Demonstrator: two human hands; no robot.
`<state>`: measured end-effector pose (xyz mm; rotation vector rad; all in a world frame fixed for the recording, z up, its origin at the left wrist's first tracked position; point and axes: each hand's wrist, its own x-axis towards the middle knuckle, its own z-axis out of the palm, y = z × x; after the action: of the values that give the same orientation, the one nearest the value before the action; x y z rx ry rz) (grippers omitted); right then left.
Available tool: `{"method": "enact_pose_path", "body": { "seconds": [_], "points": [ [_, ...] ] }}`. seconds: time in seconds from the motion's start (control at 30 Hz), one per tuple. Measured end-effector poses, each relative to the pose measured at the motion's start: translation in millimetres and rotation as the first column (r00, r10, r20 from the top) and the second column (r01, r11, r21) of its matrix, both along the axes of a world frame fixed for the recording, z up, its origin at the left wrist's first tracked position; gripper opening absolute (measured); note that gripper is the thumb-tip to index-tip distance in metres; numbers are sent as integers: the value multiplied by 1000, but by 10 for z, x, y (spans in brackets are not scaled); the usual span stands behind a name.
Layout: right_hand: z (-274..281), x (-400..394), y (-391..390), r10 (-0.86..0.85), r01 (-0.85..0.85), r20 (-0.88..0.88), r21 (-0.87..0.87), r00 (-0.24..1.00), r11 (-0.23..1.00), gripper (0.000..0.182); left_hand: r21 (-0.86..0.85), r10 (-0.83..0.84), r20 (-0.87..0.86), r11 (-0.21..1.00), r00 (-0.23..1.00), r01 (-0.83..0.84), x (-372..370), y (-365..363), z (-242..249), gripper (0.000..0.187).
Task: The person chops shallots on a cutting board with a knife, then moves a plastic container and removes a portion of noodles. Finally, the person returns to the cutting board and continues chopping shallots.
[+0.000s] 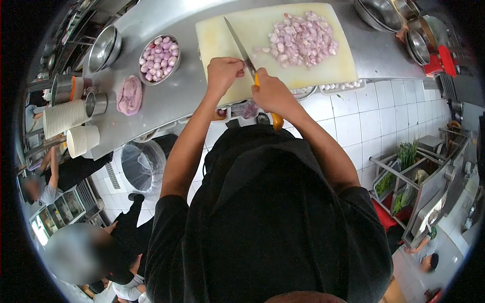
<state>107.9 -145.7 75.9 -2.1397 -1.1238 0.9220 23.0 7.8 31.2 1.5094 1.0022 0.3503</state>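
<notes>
My right hand (273, 94) is wrapped round the yellow handle of a kitchen knife (239, 42), whose blade points away from me over the board. Just left of the blade, my left hand (223, 73) is closed, its fingertips pinched together close to the steel; I cannot tell what is in them. Both hands are over the near left part of a large pale cutting board (216, 38). A heap of cut shallots (304, 40) covers the board's right half. Left of the board, a metal bowl (178, 64) holds peeled whole shallots (159, 58).
A pink plastic bag (130, 95) lies on the steel counter (190, 83). Stacked paper cups (83, 141) and metal bowls (104, 49) stand further left, more bowls (379, 14) at far right. Below are a lined bin (143, 165) and a vegetable rack (404, 179). Other people (81, 169) are around.
</notes>
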Motion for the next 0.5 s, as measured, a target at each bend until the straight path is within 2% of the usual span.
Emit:
{"method": "enact_pose_path", "body": {
  "seconds": [0.2,0.4,0.5],
  "points": [
    [-13,-22,10,5,-4,43,-7,999,1000,29,-33,-17,-8,999,1000,16,-7,32,-26,17],
    [69,-27,18,7,-8,-15,-40,1000,999,29,-46,4,-2,999,1000,-4,-5,30,-65,18],
    [38,-39,22,7,-7,10,-28,1000,1000,28,-40,-4,-8,999,1000,3,-3,38,-67,18]
  ]
}}
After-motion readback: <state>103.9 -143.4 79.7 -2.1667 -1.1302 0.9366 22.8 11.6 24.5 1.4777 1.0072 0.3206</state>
